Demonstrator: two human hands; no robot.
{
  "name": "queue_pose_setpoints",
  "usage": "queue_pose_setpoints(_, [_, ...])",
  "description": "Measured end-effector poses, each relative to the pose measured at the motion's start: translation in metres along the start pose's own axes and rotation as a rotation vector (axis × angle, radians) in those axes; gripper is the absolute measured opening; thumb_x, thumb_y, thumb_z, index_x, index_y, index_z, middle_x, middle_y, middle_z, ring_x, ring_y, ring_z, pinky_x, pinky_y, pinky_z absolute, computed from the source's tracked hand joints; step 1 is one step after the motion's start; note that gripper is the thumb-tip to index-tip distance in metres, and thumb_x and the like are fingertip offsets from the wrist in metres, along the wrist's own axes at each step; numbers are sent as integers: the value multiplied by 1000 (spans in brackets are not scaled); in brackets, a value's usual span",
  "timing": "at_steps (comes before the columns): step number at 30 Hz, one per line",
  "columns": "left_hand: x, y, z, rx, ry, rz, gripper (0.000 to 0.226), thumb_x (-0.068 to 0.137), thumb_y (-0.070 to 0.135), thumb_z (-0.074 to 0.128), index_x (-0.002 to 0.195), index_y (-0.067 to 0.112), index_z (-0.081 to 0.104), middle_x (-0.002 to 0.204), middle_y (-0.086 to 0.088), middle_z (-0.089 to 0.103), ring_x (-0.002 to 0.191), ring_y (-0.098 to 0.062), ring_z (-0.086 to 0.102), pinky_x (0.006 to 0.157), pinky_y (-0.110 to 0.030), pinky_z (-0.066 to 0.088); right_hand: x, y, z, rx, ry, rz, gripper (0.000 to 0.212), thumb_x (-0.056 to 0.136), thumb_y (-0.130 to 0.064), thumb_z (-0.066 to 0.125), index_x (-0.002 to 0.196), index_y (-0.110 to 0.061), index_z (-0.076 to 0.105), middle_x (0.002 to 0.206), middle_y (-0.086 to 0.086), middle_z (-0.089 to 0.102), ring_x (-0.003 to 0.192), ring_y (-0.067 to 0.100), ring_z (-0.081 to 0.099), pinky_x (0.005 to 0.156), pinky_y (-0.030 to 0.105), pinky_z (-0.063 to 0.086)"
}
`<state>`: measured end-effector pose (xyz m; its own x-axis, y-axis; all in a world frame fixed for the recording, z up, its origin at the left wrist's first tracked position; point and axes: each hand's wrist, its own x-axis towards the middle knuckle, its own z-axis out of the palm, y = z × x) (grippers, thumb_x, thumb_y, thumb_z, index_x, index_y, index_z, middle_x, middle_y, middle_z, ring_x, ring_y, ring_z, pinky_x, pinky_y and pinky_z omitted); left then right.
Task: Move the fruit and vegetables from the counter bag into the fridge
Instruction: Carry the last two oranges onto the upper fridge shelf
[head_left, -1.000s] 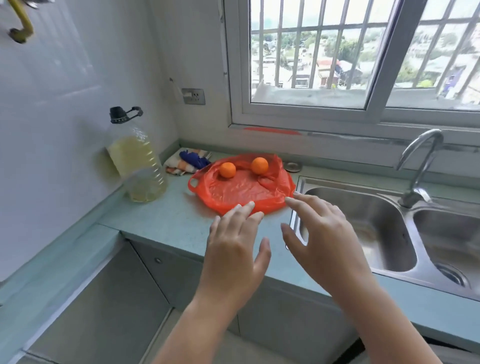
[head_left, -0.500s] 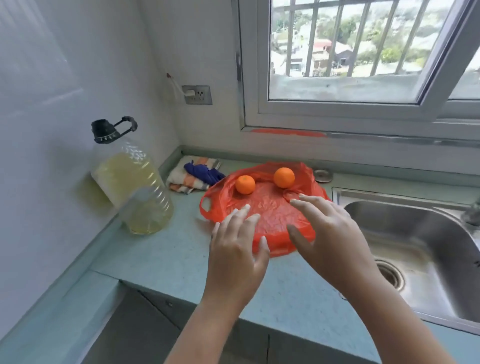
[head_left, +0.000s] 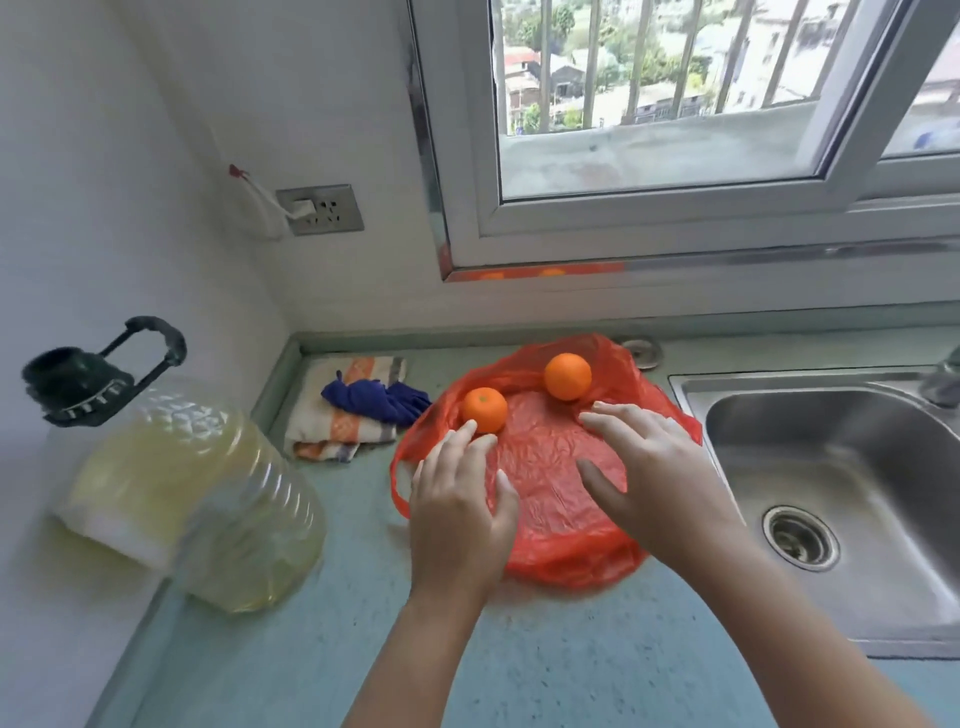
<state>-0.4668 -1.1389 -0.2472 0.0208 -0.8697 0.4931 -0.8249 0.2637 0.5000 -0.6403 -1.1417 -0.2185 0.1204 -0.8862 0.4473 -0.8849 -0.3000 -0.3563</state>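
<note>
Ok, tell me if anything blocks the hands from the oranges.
Nothing visible does. The left orange and right orange lie bare on the red bag, left hand and right hand close by.

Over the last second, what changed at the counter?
Both open hands advanced over the crumpled red plastic bag: the left hand now reaches the nearer round orange with its fingertips, and the right hand hovers just short of the farther orange. Nothing gripped yet. Bag, oranges, clear oil bottle and striped cloth stayed put.
</note>
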Motion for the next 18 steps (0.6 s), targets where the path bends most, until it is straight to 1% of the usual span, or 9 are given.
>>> queue_pose_setpoints(5, [28, -19, 20, 11, -37, -36, 43, 81, 31, 39, 110, 10, 63, 122, -10, 60, 114, -29, 54, 95, -43, 40, 31, 17, 25, -11, -50, 16, 39, 74, -31, 60, 107, -11, 65, 109, 9, 66, 103, 31, 61, 82, 56, 49])
queue_pose_setpoints(9, [51, -32, 41, 35, -85, -56, 44, 80, 32, 38, 108, 11, 64, 120, -11, 61, 112, -30, 55, 95, -45, 40, 58, 37, 44, -32, -80, 34, 37, 72, -21, 73, 106, -9, 65, 106, 10, 67, 100, 32, 62, 80, 55, 50])
queue_pose_setpoints(13, [77, -50, 64, 50, -103, -82, 40, 80, 30, 43, 108, 10, 63, 120, -12, 61, 113, -31, 54, 96, -47, 40, 87, 56, 63, -52, -96, 36, 35, 71, -24, 68, 102, -8, 66, 101, 10, 67, 92, 34, 63, 77, 55, 51])
queue_pose_setpoints(14, [82, -54, 70, 56, -110, -94, 39, 80, 29, 46, 109, 10, 63, 121, -12, 60, 115, -32, 53, 97, -47, 39, 94, 62, 69, -56, -105, 38, 35, 70, -24, 69, 101, -8, 66, 99, 10, 67, 91, 34, 63, 77, 54, 51])
queue_pose_setpoints(16, [93, -62, 84, 61, -128, -113, 41, 80, 31, 44, 110, 9, 62, 122, -12, 59, 116, -31, 52, 99, -46, 37, 107, 75, 81, -56, -123, 50, 34, 68, -19, 74, 99, -7, 66, 98, 11, 67, 89, 35, 63, 77, 52, 51])
queue_pose_setpoints(18, [102, -69, 97, 42, -154, -136, 41, 81, 32, 44, 110, 9, 62, 123, -12, 59, 117, -31, 51, 99, -46, 37, 118, 87, 93, -55, -143, 63, 36, 67, -17, 77, 100, -7, 66, 99, 12, 67, 87, 37, 63, 75, 47, 52])
